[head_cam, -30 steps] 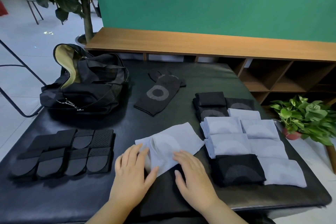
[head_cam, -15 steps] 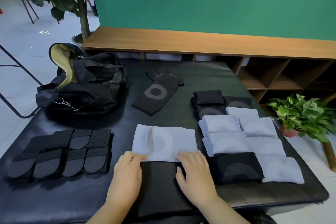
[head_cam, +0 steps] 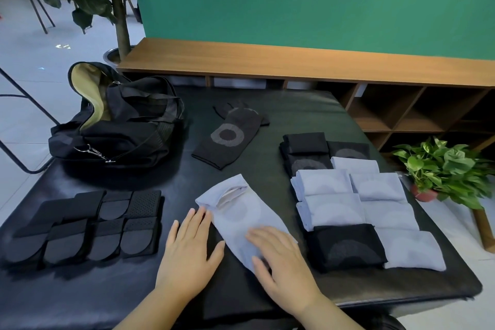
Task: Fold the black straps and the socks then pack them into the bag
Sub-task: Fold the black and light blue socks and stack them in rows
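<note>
So a big black padded table (head_cam: pixel 308 104) stands before a green wall (head_cam: pixel 294 0) and a wooden shelf (head_cam: pixel 267 61). At its left edge lie folded black straps (head_cam: pixel 88 225), and the open black bag (head_cam: pixel 115 128) sits far left. Bare table shows between them. The left hand (head_cam: pixel 188 249) lies flat, fingertips touching the light blue sock (head_cam: pixel 241 217). The right hand (head_cam: pixel 281 262) presses flat on its near end. Folded socks (head_cam: pixel 356 203) lie right.

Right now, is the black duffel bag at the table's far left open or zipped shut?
Open. The black duffel bag gapes at its left end, where its tan lining shows. Whether anything is inside cannot be told.
</note>
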Demonstrator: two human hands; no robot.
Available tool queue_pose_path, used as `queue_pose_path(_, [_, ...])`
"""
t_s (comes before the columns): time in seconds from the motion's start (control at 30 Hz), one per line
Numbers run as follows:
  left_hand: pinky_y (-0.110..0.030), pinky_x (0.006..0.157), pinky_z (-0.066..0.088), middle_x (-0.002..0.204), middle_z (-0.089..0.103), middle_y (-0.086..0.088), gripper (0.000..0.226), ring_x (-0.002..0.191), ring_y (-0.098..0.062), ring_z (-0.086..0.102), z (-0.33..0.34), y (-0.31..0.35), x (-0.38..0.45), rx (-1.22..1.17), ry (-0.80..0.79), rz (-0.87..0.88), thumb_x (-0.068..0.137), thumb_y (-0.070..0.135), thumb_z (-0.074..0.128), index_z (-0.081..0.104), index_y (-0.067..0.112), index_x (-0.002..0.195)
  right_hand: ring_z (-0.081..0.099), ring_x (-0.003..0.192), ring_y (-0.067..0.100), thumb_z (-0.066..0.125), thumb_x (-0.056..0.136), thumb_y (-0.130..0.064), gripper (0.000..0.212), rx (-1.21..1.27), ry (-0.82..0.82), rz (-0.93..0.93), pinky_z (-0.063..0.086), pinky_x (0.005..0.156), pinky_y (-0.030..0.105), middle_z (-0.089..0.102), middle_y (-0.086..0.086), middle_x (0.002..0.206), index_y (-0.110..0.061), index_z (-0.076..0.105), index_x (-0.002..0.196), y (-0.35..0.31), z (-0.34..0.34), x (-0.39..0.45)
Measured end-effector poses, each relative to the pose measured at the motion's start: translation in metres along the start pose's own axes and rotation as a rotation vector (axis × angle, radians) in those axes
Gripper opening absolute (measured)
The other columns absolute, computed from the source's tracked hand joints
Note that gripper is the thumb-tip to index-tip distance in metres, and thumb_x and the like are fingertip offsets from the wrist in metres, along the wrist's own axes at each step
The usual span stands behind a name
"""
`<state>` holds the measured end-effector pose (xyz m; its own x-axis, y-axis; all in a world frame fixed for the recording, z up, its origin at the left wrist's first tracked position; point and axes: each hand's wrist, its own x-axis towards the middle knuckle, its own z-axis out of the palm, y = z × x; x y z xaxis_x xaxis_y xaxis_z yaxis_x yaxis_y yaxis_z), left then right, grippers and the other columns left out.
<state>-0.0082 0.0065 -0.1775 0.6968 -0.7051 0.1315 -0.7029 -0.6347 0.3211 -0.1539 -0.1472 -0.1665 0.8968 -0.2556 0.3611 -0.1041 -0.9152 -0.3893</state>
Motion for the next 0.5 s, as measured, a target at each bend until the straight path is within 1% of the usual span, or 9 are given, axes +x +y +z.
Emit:
queue_pose_path(0.03, [-0.028,0.116,0.004,0.151,0.025,0.013,0.075,0.143,-0.01,0.016,-0.002,0.0,-0.002,-0.069,0.023,0.005,0.083,0.061,0.019,0.03,0.023,0.147,0.038,0.128,0.005,0.044,0.091,-0.032,0.033,-0.02,0.021,0.066,0.025,0.105,0.021,0.054,-0.015,0.13,-0.028,0.056,0.122,0.0,0.001,0.001])
queue_pose_path(0.1, [-0.024,0.109,0.019,0.128,0.046,0.018,0.054,0.126,-0.008,0.039,-0.01,0.002,-0.007,-0.167,0.062,0.064,0.083,0.056,0.034,0.05,0.031,0.128,0.031,0.135,0.009,0.035,0.094,-0.037,0.037,-0.051,0.03,0.219,0.022,0.108,0.026,0.048,-0.015,0.137,-0.029,0.054,0.125,0.002,0.004,0.0])
queue_pose_path(0.17, [-0.021,0.105,0.02,0.11,0.052,0.021,0.038,0.109,-0.003,0.047,-0.013,0.004,-0.012,-0.163,0.041,0.179,0.081,0.051,0.047,0.056,0.033,0.114,0.022,0.14,0.009,0.024,0.094,-0.044,0.048,-0.054,-0.001,0.314,0.019,0.113,0.026,0.039,-0.016,0.144,-0.03,0.051,0.131,0.003,0.009,-0.001])
queue_pose_path(0.2, [-0.022,0.107,0.018,0.108,0.053,0.021,0.037,0.107,-0.001,0.048,-0.013,0.005,-0.013,-0.155,0.021,0.237,0.08,0.05,0.05,0.056,0.033,0.112,0.024,0.139,0.009,0.021,0.094,-0.046,0.052,-0.051,-0.013,0.327,0.02,0.113,0.026,0.039,-0.015,0.145,-0.028,0.051,0.131,0.003,0.009,-0.001])
queue_pose_path(0.27, [-0.025,0.111,0.015,0.113,0.055,0.02,0.04,0.113,0.001,0.046,-0.011,0.004,-0.014,-0.124,-0.003,0.286,0.081,0.053,0.051,0.057,0.032,0.114,0.034,0.131,0.005,0.022,0.092,-0.046,0.053,-0.034,-0.003,0.309,0.028,0.109,0.026,0.044,-0.013,0.139,-0.024,0.055,0.128,0.002,0.007,0.0])
queue_pose_path(0.33, [-0.027,0.111,0.015,0.121,0.055,0.018,0.045,0.123,-0.002,0.042,-0.009,0.003,-0.013,-0.099,-0.004,0.25,0.085,0.057,0.045,0.056,0.03,0.119,0.028,0.123,-0.007,0.019,0.089,-0.047,0.057,0.026,-0.023,0.295,0.022,0.106,0.013,0.042,-0.017,0.134,-0.023,0.055,0.126,0.0,0.002,0.001])
queue_pose_path(0.4, [-0.029,0.11,0.015,0.131,0.053,0.012,0.054,0.131,-0.005,0.034,-0.007,0.003,-0.012,-0.072,0.011,0.183,0.09,0.061,0.033,0.055,0.027,0.124,0.026,0.118,-0.011,0.022,0.089,-0.044,0.055,0.096,-0.034,0.262,0.016,0.102,0.003,0.042,-0.018,0.13,-0.02,0.057,0.123,-0.001,-0.002,0.001])
queue_pose_path(0.43, [-0.029,0.111,0.013,0.138,0.048,0.01,0.06,0.134,-0.006,0.028,-0.006,0.003,-0.012,-0.078,0.013,0.148,0.09,0.064,0.026,0.054,0.026,0.129,0.029,0.116,-0.01,0.025,0.09,-0.04,0.05,0.122,-0.032,0.241,0.017,0.101,0.002,0.044,-0.017,0.127,-0.019,0.058,0.121,-0.001,-0.003,-0.001])
queue_pose_path(0.5, [-0.026,0.114,0.005,0.151,0.028,0.01,0.071,0.14,-0.004,0.01,-0.005,0.004,-0.012,-0.117,0.046,0.107,0.086,0.069,0.019,0.044,0.028,0.138,0.037,0.113,-0.008,0.034,0.09,-0.03,0.039,0.161,-0.019,0.197,0.022,0.099,0.002,0.045,-0.02,0.121,-0.018,0.06,0.116,0.0,-0.003,-0.004])
